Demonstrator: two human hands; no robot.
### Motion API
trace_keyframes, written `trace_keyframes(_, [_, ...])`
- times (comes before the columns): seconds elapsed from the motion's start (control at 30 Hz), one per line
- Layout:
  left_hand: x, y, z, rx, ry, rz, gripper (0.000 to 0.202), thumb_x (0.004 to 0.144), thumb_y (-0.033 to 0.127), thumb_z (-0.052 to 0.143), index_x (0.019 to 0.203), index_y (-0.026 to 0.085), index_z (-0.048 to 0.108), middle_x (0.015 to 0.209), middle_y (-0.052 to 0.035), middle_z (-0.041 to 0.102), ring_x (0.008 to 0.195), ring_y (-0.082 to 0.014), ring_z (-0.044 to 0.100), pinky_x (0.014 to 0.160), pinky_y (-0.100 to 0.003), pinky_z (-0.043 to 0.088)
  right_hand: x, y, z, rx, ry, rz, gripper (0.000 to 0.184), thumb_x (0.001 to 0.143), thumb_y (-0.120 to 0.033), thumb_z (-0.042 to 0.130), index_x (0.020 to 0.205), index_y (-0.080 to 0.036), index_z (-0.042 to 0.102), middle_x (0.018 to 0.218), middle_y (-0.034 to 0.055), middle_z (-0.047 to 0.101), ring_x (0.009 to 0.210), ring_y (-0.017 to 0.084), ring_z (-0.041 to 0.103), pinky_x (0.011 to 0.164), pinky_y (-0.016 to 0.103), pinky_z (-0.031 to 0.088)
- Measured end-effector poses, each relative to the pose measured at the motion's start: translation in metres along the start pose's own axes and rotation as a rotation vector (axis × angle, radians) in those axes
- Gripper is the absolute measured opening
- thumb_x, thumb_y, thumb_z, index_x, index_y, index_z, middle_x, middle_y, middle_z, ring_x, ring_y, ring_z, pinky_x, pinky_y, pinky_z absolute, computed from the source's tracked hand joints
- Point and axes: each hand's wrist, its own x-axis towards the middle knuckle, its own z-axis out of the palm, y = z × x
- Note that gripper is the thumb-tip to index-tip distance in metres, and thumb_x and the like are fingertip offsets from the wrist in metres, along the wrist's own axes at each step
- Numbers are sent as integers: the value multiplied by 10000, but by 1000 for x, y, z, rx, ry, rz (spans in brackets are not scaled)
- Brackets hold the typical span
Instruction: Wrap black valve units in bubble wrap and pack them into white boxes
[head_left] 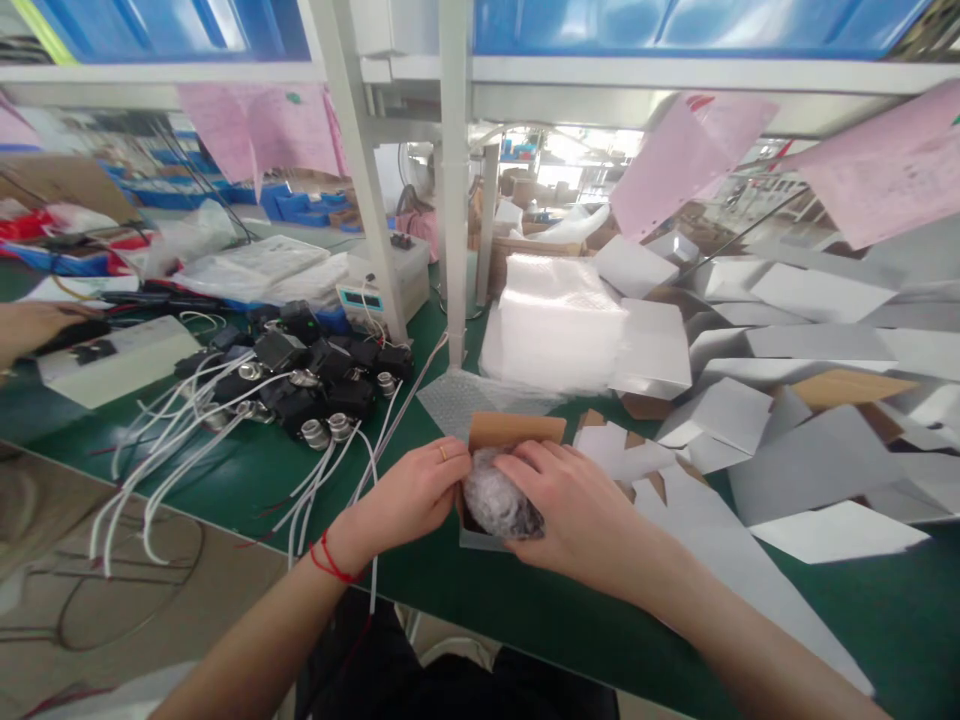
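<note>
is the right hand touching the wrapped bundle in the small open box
Touching. The head view shows the right hand with its fingers laid over the wrapped bundle, no gap between them.

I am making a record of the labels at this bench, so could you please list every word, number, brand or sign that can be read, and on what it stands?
No text can be read with certainty.
Hanging pink papers: faint marks, too blurred to read.
Small lit screen on the pale device: too small to read.
Wrapped bundle and its open box: no readable text.
</note>
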Motion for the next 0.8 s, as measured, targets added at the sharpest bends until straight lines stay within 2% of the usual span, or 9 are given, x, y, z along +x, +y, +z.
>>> trace_keyframes(0.1, [-2,15,-7,19,140,-47,284,862,-63,405,906,161,573,944,-81,632,913,-203,597,811,-322,526,9,-8,2,-27,-118,-29,510,723,-269,943,1132,-129,671,1040,98,641,939,339,626,852,500,569])
trace_keyframes(0.2, [-3,35,-12,-19,227,13,212,921,17,485,1055,151,579,1053,-87,647,994,-202,611,902,-352,530,5,-11,6,-37,-97,-54,528,751,-287,942,1160,-125,651,1048,94,641,944,340,625,848,523,574])
trace_keyframes(0.3, [-4,47,-12,29,70,85,160,970,197,581,1121,148,603,1127,-101,667,1031,-237,638,917,-401,549,-14,-6,2,-38,104,-59,736,673,-197,1003,1267,-102,579,1196,142,625,1030,351,619,846,531,589])
trace_keyframes(0.33, [-4,48,-11,63,27,86,197,986,251,594,1152,144,609,1146,-111,668,1042,-251,643,922,-419,557,-22,-2,-1,-49,178,-80,742,661,-169,1007,1261,-98,576,1216,150,624,1045,350,618,874,540,584])
trace_keyframes(0.4, [-5,48,-8,117,-16,95,273,1002,313,612,1213,139,612,1166,-120,676,1055,-266,652,932,-439,576,-37,6,-5,-51,262,-152,588,720,-143,966,1185,-107,609,1188,132,653,1048,327,630,988,559,539])
trace_keyframes(0.5, [-2,49,-3,177,-74,84,342,966,327,692,1235,126,629,1171,-111,707,1088,-278,666,979,-459,589,-49,14,2,-8,249,-244,329,871,-129,824,1154,-97,660,1144,108,695,1056,283,655,1132,526,464])
trace_keyframes(0.63, [7,55,13,272,-197,60,454,806,413,865,1080,88,703,1062,-112,756,1030,-295,702,1055,-501,573,-49,9,35,-127,217,-251,439,805,-230,878,1115,29,708,1090,207,714,1034,361,663,1109,556,515])
trace_keyframes(0.7, [8,56,22,328,-236,66,409,783,400,882,984,82,722,979,-118,766,962,-293,716,1086,-517,554,-49,5,48,-206,186,-239,414,822,-268,855,1043,59,729,1044,251,716,1064,411,643,1169,618,424])
trace_keyframes(0.8, [2,54,23,273,-182,58,264,908,329,764,1010,92,709,1007,-106,768,989,-267,712,1124,-509,524,-56,6,50,-126,255,-256,200,1013,-179,615,1035,-17,730,1063,191,733,1139,349,633,1291,593,109])
